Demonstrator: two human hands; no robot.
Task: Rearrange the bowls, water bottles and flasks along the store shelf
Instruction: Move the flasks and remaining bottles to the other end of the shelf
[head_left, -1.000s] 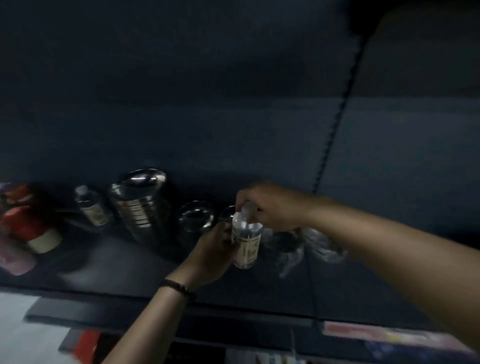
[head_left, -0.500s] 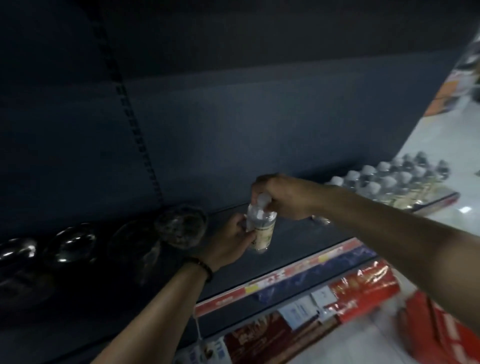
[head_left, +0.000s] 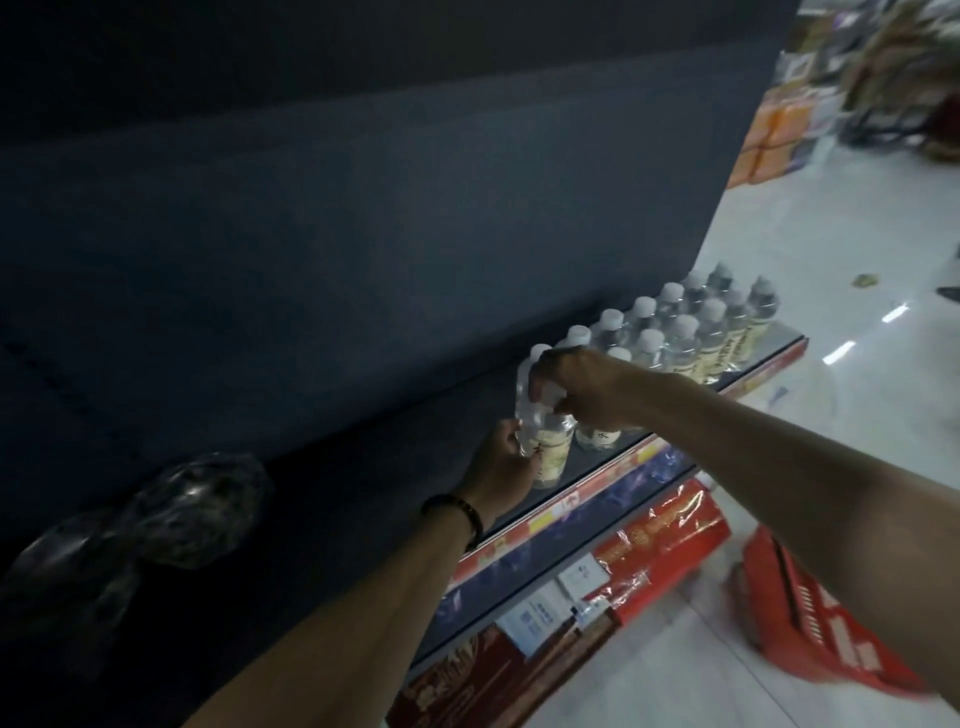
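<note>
At eight o'clock in the view, plastic-wrapped bowls (head_left: 202, 509) sit on the dark shelf (head_left: 374, 483). Right of them, the left hand (head_left: 501, 462) curls its grip round the lower body of a water bottle (head_left: 550, 452), near-upright at the shelf's front edge. The right hand (head_left: 582, 389) pinches the bottle's top. The bottle row (head_left: 701, 332) runs toward two o'clock. The bottle is best set down upright and flush against its neighbour, with both grips holding until it stands steady.

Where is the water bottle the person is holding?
In the head view, centre frame: the water bottle is gripped low by the left hand and on top by the right hand, at the left end of the bottle row on the shelf.
</note>
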